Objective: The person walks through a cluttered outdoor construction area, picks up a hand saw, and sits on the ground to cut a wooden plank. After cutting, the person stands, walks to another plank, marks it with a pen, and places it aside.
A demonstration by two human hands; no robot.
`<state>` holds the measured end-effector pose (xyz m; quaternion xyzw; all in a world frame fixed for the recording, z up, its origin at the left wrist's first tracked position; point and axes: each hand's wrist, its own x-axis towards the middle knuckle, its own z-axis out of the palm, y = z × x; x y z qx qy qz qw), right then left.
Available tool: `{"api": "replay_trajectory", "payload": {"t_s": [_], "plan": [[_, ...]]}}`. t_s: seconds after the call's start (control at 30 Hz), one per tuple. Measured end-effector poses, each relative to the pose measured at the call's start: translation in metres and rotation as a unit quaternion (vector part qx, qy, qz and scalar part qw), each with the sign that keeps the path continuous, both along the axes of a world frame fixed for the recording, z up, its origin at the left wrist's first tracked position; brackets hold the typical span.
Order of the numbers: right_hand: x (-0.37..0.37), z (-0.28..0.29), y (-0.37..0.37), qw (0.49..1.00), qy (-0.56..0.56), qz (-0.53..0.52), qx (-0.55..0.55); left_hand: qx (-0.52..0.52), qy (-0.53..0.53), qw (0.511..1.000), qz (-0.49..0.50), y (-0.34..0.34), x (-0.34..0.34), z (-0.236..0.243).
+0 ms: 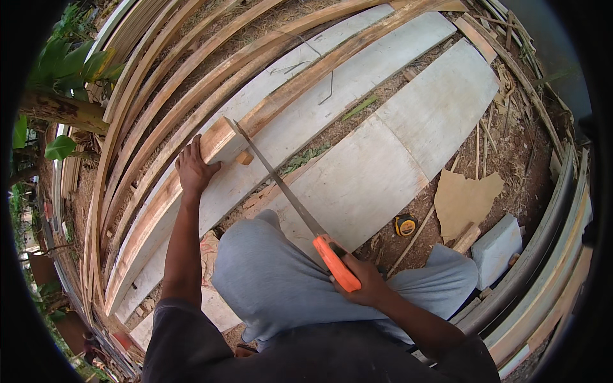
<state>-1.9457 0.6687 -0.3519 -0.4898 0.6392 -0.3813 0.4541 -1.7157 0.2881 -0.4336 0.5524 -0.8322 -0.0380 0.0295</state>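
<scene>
My left hand (196,167) grips the side of a long wooden beam (154,231), close to a cut or joint where a small wooden block (243,157) juts out. My right hand (361,281) holds a handsaw by its orange handle (333,258). The saw's long blade (287,191) slants up and left, its tip resting at the beam just right of my left hand. My legs in grey trousers (262,268) are bent beneath the saw. Pale boards (408,83) lie under and beyond the beam.
Several long timber strips (147,76) lie at upper left beside leafy plants (64,147). A black-yellow tape measure (405,225), a torn tan sheet (466,195) and a pale block (495,252) sit on littered ground at right. Stacked long pieces (543,268) line the right edge.
</scene>
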Motion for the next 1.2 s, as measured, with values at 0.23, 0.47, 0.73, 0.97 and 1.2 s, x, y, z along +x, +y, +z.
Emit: {"api": "replay_trajectory", "payload": {"t_s": [0.23,0.47,0.73,0.97,1.2], "plan": [[0.023,-0.071,-0.175,0.996,-0.018,-0.063,-0.065,-0.010,0.003,1.000,0.002,-0.001,-0.001,0.004],[0.000,-0.007,-0.004,0.999,-0.034,-0.023,0.003,-0.012,0.008,1.000,-0.007,-0.001,0.000,0.000],[0.020,-0.065,-0.162,0.998,-0.012,-0.049,-0.033,-0.037,0.001,0.999,-0.013,-0.003,0.000,0.004],[0.009,0.010,-0.032,0.998,-0.039,-0.044,0.029,-0.025,0.017,1.000,-0.004,-0.001,0.003,-0.005],[0.024,-0.057,-0.152,0.998,-0.036,-0.052,0.007,0.001,-0.008,1.000,0.004,-0.002,0.001,0.003]]}}
